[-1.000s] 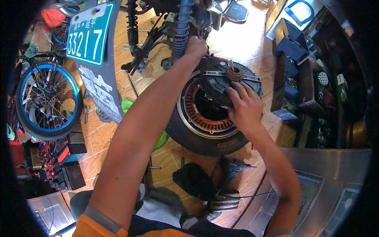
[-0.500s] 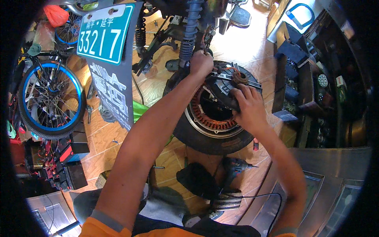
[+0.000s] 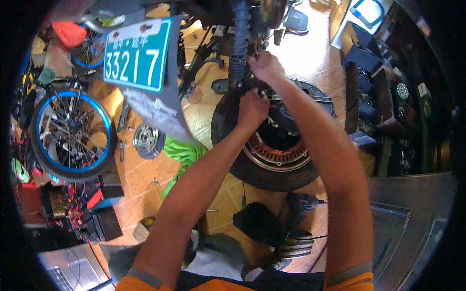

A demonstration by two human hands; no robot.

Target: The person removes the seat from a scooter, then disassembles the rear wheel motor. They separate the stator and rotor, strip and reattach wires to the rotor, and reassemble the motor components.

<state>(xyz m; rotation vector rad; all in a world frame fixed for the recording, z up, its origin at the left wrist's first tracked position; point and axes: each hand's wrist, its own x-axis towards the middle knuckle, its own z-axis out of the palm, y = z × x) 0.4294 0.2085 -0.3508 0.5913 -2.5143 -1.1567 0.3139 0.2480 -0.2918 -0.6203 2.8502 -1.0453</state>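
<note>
A scooter wheel [image 3: 279, 183] with a black tyre lies on the floor, its hub motor opened to a ring of copper windings [image 3: 274, 154]. Over the far part of the ring rests a dark hub cover [image 3: 318, 94]. My left hand [image 3: 253, 109] is closed at the near-left edge of that cover; what its fingers grip is hidden. Farther up, beside the coil-spring shock absorber [image 3: 239, 48], my right hand [image 3: 267, 65] is closed near some thin wires [image 3: 257, 46]. I cannot make out what it pinches.
The rear mudguard with a green licence plate [image 3: 138, 60] hangs at the left. A blue-rimmed bicycle wheel [image 3: 73, 133], a round metal part [image 3: 148, 140] and a green cloth [image 3: 183, 157] are left. A power drill [image 3: 303, 206] lies near my legs. Dark parts boxes [image 3: 361, 92] line the right.
My right hand has left the hub cover and moved up and left to the wires by the shock absorber. My left hand has come down toward the wheel. The view has shifted slightly.
</note>
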